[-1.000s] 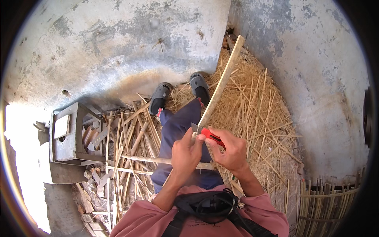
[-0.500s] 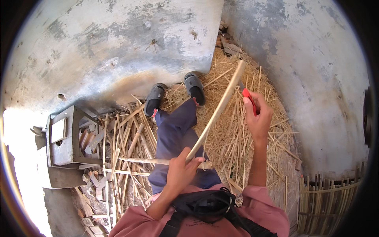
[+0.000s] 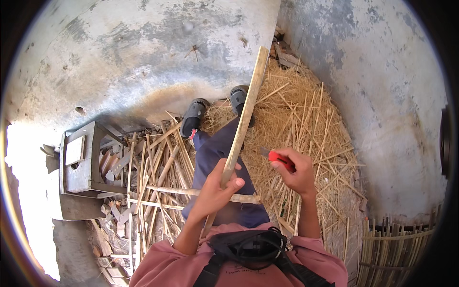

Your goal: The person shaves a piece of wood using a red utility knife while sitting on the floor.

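Observation:
My left hand (image 3: 215, 189) is closed around a long bamboo strip (image 3: 247, 112). The strip slants up and away from my lap, its far end above my right shoe, while its lower end passes beneath my wrist. In my right hand (image 3: 297, 173) is a red utility knife (image 3: 283, 161), its blade pointing left toward the strip but apart from it. Across my thighs lies another bamboo piece (image 3: 191, 192), roughly crosswise, just beyond the left hand's wrist.
Straw-like shavings (image 3: 287, 105) and loose bamboo strips (image 3: 155, 167) cover the floor around my legs. A wooden box frame (image 3: 93, 160) stands at the left. Worn walls (image 3: 143, 57) rise ahead and at right. A slatted bamboo fence (image 3: 394, 248) is at the lower right.
My left hand has turned the bamboo strip more upright and slid its grip, with the lower end now below the hand. My right hand and knife have come down and left, nearer my body.

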Available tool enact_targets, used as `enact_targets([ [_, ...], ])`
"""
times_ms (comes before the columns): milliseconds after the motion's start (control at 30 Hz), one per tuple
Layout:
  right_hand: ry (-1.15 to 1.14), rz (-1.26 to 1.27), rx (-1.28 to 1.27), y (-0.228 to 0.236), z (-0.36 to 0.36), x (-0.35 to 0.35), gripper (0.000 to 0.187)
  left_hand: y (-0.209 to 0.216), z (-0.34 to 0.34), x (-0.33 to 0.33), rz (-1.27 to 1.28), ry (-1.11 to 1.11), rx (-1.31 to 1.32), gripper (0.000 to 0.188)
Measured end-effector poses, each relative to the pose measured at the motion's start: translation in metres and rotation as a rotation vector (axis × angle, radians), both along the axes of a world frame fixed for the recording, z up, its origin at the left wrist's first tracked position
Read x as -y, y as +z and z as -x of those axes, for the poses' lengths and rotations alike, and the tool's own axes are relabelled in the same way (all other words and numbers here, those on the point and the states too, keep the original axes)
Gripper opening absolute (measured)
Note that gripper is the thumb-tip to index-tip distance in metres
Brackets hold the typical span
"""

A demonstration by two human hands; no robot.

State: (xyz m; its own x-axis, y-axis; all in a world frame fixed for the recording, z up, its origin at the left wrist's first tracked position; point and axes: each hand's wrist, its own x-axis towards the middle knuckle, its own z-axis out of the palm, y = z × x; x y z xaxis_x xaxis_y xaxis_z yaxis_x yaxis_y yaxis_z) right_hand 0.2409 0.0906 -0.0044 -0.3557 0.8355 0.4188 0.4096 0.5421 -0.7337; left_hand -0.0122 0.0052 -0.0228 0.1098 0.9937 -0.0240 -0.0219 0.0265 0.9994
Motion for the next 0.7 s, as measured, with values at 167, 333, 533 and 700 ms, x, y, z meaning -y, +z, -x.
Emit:
enact_targets([
  [167, 0.114, -0.024, 0.037, 0.01, 0.019, 0.005, 0.03, 0.007, -0.009, 0.001, 0.033, 0.025, -0.069, 0.044],
  [333, 0.1, -0.079, 0.039, 0.015, 0.025, 0.0, 0.03, 0.013, -0.015, 0.003, 0.046, 0.016, -0.175, 0.043],
  [533, -0.033, -0.076, -0.013, 0.023, 0.025, -0.011, 0.028, 0.013, -0.016, 0.009, 0.024, 0.014, -0.309, 0.042],
  [700, -0.101, -0.118, -0.04, 0.026, 0.019, -0.021, 0.025, 0.012, -0.019, 0.015, 0.033, 0.033, -0.344, 0.042],
])
